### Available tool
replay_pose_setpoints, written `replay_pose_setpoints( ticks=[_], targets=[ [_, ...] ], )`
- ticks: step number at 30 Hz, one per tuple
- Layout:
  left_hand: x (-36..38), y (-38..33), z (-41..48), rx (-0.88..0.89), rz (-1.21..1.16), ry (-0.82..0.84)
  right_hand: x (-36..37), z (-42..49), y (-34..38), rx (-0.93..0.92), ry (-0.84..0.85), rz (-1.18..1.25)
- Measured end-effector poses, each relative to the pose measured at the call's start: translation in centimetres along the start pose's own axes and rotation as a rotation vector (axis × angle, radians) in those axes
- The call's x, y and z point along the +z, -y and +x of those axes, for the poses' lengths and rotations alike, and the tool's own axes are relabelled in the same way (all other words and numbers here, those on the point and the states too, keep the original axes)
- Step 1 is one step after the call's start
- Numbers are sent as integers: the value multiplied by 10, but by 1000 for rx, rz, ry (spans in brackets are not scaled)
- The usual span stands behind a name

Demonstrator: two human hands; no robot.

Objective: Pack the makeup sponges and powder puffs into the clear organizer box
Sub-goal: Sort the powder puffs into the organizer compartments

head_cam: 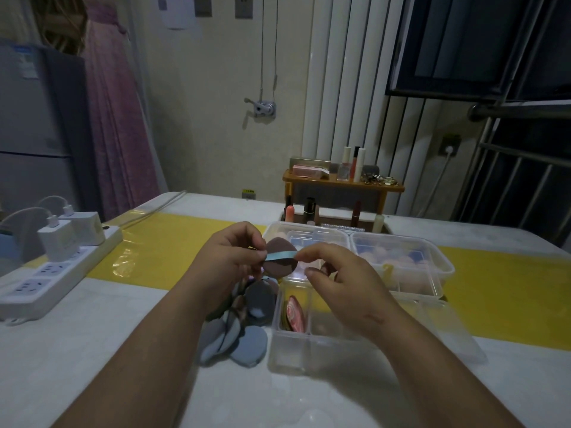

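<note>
A brown teardrop powder puff (279, 263) with a light blue ribbon strap is held up above the table. My left hand (231, 254) pinches the strap's left end and my right hand (332, 273) pinches its right end. Below them a pile of several grey, blue and brown puffs (241, 319) lies on the table. Right of the pile stands the clear organizer box (293, 350); a pink patterned puff (295, 313) stands on edge in its left compartment. My right forearm hides part of the box.
Two more clear boxes (401, 261) holding pink sponges stand behind the organizer. A wooden shelf (343, 183) with cosmetics is at the back. A white power strip (55, 267) with chargers lies at the left. A yellow strip (173, 251) crosses the table.
</note>
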State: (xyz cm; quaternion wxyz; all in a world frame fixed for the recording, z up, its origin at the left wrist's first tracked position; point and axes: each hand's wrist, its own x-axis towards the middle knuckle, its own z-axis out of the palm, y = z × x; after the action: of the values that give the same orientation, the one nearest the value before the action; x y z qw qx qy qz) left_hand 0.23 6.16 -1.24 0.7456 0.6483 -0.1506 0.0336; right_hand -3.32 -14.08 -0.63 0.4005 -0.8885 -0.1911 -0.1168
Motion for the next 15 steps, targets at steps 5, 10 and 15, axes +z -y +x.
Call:
replay_pose_setpoints(
  ticks=[5, 10, 15],
  targets=[
    [4, 1, 0, -25, -47, 59, -1, 1, 0, 16, -14, 96],
    [7, 2, -2, -28, 138, 72, -6, 1, 3, 12, -100, 231],
    [7, 2, -1, -39, 166, 1, -7, 0, 3, 8, -94, 245]
  ],
)
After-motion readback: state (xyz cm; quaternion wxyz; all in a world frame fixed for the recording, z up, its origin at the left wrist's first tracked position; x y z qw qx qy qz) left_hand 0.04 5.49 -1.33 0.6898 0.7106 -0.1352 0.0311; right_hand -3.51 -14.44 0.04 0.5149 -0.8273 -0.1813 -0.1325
